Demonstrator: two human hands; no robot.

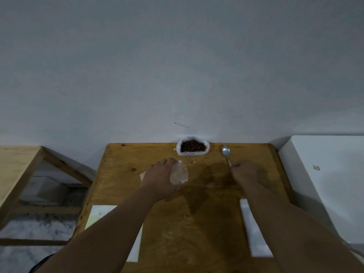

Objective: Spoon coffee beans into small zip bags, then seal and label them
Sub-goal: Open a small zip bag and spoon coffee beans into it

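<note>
1. My left hand [160,177] grasps a small clear zip bag [179,173], held over the middle of the wooden table [197,223]. The film looks thin, limp and slippery, almost weightless while empty. I judge the best hold is at the mouth, pinching one lip so it gapes.

2. My right hand [245,171] is curled around the near end of the spoon [226,152], whose bowl lies on the table toward the far edge, right of centre. It looks metal: stiff, light, smooth, best gripped low on the handle.

3. The coffee beans [192,146] sit in an open white bag [192,153] at the far edge, against the wall [177,66]. The beans look small, hard and prone to roll; the sack seems soft and likely to slump if nudged.

4. A white sheet [98,213] lies near left, partly under my forearm, and a white strip [254,233] near right; whether these are labels I cannot tell.

5. The tabletop is flat, varnished wood with some crumbs near the bean bag. A wooden frame [29,174] stands left, a white unit [325,174] right. The light is dim.
</note>
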